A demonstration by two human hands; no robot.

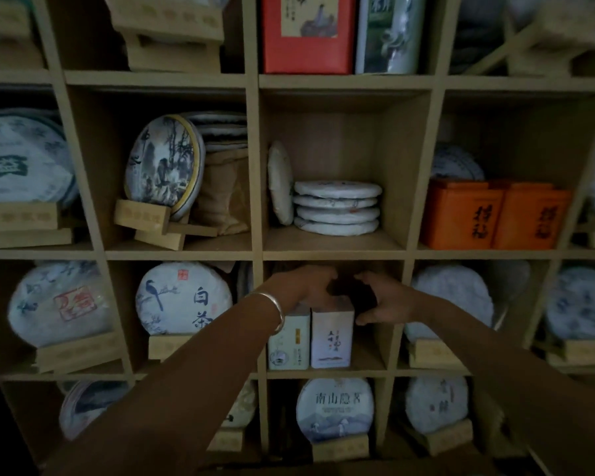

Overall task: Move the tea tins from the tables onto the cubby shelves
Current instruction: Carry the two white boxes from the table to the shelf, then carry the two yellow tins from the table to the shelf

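Observation:
Two tall tea tins stand side by side in the middle cubby (378, 365) of the shelf. One is pale green (289, 341) and the other is white with a purple tint (332, 338). My left hand (303, 286), with a metal bangle on the wrist, reaches in over the tops of both tins with curved fingers. My right hand (383, 300) hovers just right of the white tin, fingers and thumb spread in a C shape. The space between my hands is dark, and I can make out nothing held there.
The wooden cubby shelf (255, 166) fills the view. Round wrapped tea cakes on wooden stands (182, 297) sit in the neighbouring cubbies. A stack of cakes (337, 207) lies in the cubby above, and orange boxes (492, 214) stand at the right.

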